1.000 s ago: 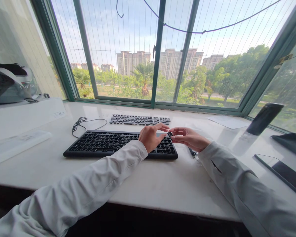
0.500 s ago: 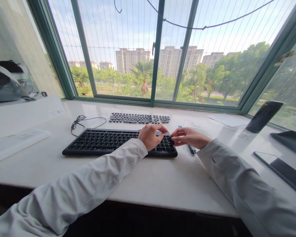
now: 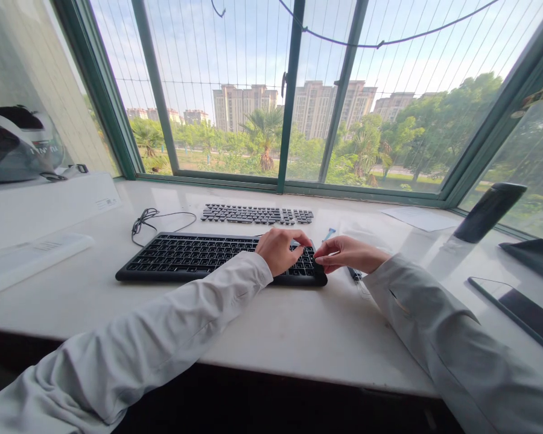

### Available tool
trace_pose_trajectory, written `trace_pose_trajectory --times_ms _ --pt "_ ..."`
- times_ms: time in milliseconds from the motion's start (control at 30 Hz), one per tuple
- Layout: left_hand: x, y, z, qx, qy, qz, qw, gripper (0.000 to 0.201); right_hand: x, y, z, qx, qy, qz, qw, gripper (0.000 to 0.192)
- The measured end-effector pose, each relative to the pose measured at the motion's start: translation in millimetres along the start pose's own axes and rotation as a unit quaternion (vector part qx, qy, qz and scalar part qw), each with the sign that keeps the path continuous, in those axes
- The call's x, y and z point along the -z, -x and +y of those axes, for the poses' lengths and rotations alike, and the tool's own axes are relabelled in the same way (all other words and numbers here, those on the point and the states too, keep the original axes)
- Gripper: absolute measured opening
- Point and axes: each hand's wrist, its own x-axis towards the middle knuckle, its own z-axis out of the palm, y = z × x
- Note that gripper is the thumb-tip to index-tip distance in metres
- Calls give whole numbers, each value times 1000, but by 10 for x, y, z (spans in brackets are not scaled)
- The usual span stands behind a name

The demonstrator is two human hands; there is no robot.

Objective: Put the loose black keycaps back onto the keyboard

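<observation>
A black keyboard [image 3: 181, 258] lies on the white tabletop, with outlined dark key positions across its top. My left hand [image 3: 278, 252] rests over its right part, index finger and thumb curved with a small gap between their tips. From the right, my right hand [image 3: 348, 253] reaches the number pad's edge, thumb and fingertips pinched together; anything between them is too small to make out. Behind the keyboard, loose black keycaps [image 3: 253, 214] are laid out in rows like a keyboard layout.
A coiled cable [image 3: 143, 224] lies behind the keyboard's left end. Beside my right hand are clear plastic wrapping [image 3: 359, 235] and a small blue-tipped item [image 3: 329, 233]. Farther right are a phone [image 3: 520, 313], a dark upright object [image 3: 491, 211] and paper [image 3: 419, 218]. A white box [image 3: 49, 202] stands left.
My left index finger and thumb have shifted slightly right over the number pad. My right fingers have drawn closer together at the keyboard's edge. The view has tilted slightly.
</observation>
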Motion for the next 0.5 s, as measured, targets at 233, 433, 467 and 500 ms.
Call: trace_pose_trajectory --times_ms 233,433,467,500 --pt "3 4 13 1 -1 0 1000 15 -15 2 -5 20 3 -6 1000 29" --pt "-6 -3 4 -1 -3 0 1000 15 8 20 -18 37 39 -14 998 28" --pt "-7 -3 3 -1 -4 1 1000 15 12 26 -24 37 49 -16 998 28" --pt "-6 -4 2 -1 -5 2 1000 15 14 32 -29 38 58 -19 997 27"
